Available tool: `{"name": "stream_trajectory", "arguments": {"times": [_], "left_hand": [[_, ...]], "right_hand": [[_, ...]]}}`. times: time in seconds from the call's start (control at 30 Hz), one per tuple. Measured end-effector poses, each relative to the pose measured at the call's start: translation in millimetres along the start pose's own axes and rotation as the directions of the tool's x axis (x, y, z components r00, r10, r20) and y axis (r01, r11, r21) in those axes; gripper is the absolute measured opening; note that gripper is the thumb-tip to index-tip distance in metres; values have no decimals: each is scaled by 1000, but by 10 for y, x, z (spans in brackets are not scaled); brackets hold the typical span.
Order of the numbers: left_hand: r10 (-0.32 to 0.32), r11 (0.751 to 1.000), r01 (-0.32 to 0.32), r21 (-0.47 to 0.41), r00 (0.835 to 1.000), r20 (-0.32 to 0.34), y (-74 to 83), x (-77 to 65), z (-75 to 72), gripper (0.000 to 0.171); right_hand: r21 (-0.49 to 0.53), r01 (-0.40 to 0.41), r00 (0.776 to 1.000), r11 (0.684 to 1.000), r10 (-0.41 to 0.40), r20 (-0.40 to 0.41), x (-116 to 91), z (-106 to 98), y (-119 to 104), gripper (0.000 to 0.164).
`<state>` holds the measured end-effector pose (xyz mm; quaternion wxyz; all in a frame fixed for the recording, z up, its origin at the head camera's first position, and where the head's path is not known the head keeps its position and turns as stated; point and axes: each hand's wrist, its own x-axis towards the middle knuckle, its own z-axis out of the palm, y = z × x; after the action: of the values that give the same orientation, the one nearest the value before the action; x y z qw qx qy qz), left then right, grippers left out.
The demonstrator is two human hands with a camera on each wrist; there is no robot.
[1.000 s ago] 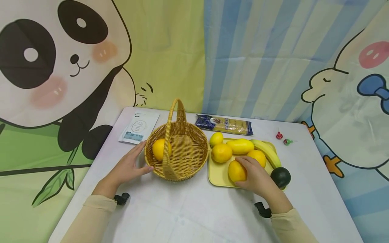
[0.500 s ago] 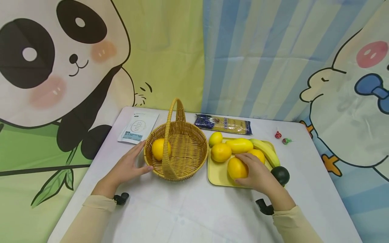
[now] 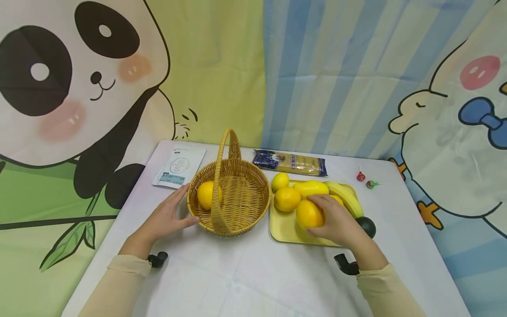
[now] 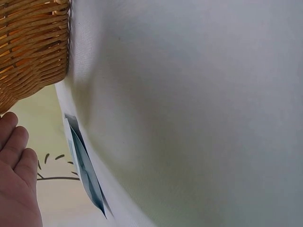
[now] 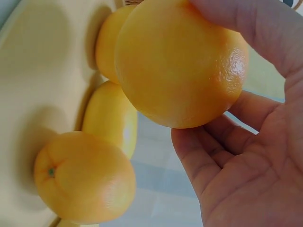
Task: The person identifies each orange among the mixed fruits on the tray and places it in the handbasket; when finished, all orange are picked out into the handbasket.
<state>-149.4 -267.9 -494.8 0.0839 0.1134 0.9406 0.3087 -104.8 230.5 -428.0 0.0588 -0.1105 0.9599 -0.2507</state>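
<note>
My right hand point(image 3: 336, 220) grips an orange point(image 3: 308, 214) between thumb and fingers, just above the yellow tray point(image 3: 283, 231). In the right wrist view the held orange point(image 5: 180, 66) hangs apart from the tray's surface. My left hand point(image 3: 164, 222) rests its straight fingers and thumb against the left side of the wicker basket point(image 3: 241, 211). One orange point(image 3: 205, 195) lies inside the basket, partly behind its handle. Around the held fruit on the tray are another orange point(image 3: 287, 199), a lemon point(image 3: 280, 181), an oblong yellow fruit point(image 3: 310, 188) and a banana point(image 3: 345, 198). My right hand mostly hides one more orange point(image 3: 337, 199).
A dark green round fruit point(image 3: 367, 226) sits at the tray's right corner. Behind the tray lies a blue-and-gold packet point(image 3: 291, 162). A white pouch point(image 3: 180, 166) is left of the basket. Two lollipops point(image 3: 370, 184) lie at the far right. A printed curtain backs the table.
My right hand has raised the orange slightly off the tray, its wrist shifting a little to the right. The left hand stays at the basket.
</note>
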Motion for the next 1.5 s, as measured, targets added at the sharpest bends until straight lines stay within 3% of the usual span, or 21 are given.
{"name": "stream_trajectory", "arguments": {"times": [0.23, 0.8, 1.5], "left_hand": [[-4, 1000, 4, 0, 1000, -2, 10, -18, -4, 118], [12, 1000, -13, -5, 1000, -21, -12, -26, 14, 118], [30, 999, -31, -34, 999, -30, 24, -50, 12, 115]], "right_hand": [[-10, 59, 998, 998, -59, -27, 58, -85, -40, 89], [-15, 111, 993, 994, -111, -27, 185, -257, -161, 91], [2, 132, 991, 991, -132, -34, 324, -301, -324, 87]]}}
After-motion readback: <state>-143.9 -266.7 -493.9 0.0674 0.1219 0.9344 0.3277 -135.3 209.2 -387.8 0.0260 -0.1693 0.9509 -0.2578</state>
